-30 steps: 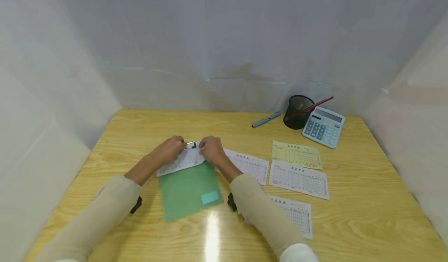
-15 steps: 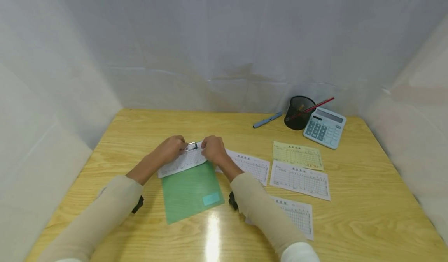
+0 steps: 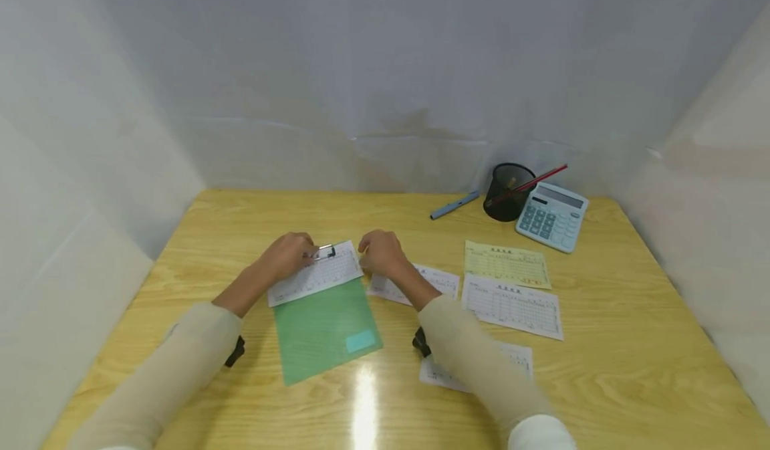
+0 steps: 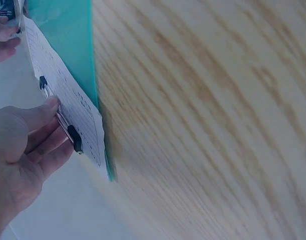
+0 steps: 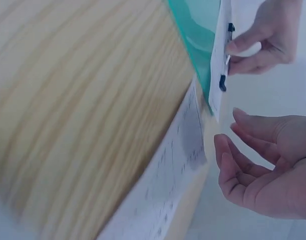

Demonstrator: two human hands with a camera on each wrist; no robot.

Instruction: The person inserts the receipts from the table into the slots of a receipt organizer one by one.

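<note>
My left hand (image 3: 290,256) holds the metal lever of a clip with black ends (image 3: 325,252), thumb on one side and fingers on the other, as the left wrist view shows. The clip sits at the top edge of a green clip folder (image 3: 325,329). A white printed form (image 3: 321,277) lies across the folder's upper part, under the clip. My right hand (image 3: 383,255) is just beyond the form's right corner. In the right wrist view its loosely bent fingers (image 5: 232,172) stand apart from the thumb with nothing between them.
More white forms (image 3: 512,306) lie to the right, one partly beneath my right forearm. A yellow form (image 3: 506,264) overlaps one of them. Farther back are a blue pen (image 3: 455,205), a black mesh pen cup (image 3: 505,199) with a red pencil, and a light blue calculator (image 3: 553,217).
My right hand has let go of the form's right corner and shifted slightly right. My left hand stays at the clip throughout.
</note>
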